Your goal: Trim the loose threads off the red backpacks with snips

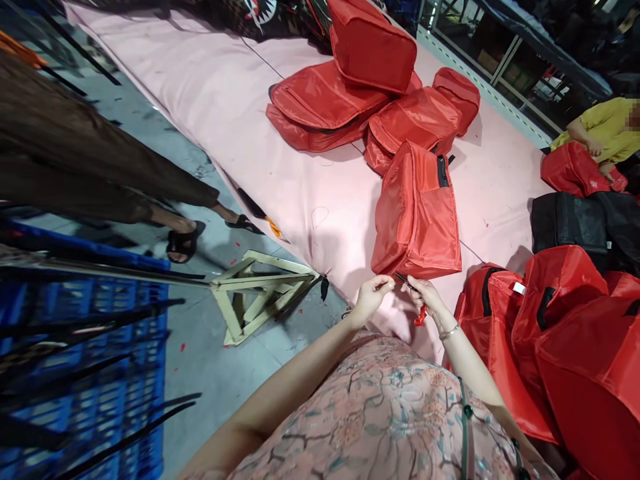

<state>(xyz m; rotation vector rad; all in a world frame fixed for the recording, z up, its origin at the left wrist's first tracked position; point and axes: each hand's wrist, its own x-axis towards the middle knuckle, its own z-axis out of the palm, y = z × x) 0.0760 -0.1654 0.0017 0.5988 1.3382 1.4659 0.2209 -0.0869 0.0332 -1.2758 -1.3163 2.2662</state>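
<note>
A red fabric bag point(433, 227) with a black zipper stands on the pink-covered table, its lower edge towards me. At that edge my left hand point(373, 297) is closed in a pinch; what its fingertips hold is too small to make out. My right hand point(430, 297) grips small dark scissors point(409, 284), their tips pointing left at the bag's bottom edge, close to my left fingers. A bit of red ribbon point(421, 315) hangs under the right hand.
Several red bags point(330, 97) lie piled farther up the pink table point(300, 180). More red bags point(590, 360) and black bags point(570, 223) crowd the right. A person in yellow point(607, 130) handles a red bag there. Another person's legs point(100, 140), a metal frame point(265, 287) and blue crates point(145, 300) are left.
</note>
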